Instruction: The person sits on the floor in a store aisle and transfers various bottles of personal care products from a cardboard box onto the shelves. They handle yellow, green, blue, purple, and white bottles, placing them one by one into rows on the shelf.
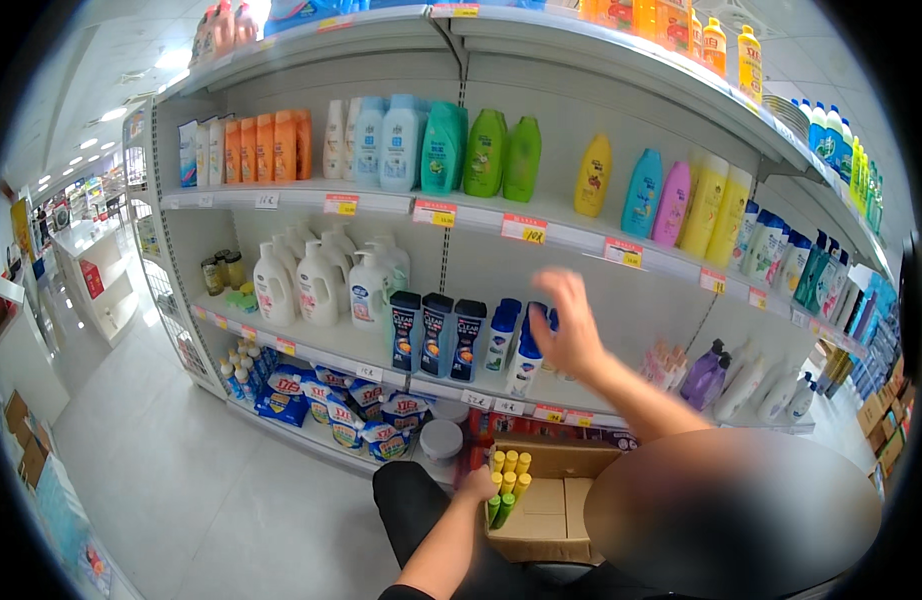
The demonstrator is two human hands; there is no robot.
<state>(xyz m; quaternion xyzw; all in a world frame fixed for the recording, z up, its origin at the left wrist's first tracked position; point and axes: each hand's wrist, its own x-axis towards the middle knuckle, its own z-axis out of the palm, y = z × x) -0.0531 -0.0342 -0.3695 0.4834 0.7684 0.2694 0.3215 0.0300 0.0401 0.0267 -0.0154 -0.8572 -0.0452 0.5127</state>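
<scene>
My left hand is closed on the left rim of an open cardboard box. Bottles with yellow caps and green bottles stand inside, along that rim. Slightly blurred, my right hand is raised before the middle shelf with nothing visible in it. Behind its fingers are white bottles with blue caps. Several dark Clear bottles stand to their left. On the shelf above, a yellow bottle stands between green bottles and a blue bottle.
White pump bottles fill the middle shelf's left part; purple pump bottles stand to the right. Detergent bags and a round grey tub sit on the bottom shelf. My knee is beside the box. A blurred patch hides the lower right.
</scene>
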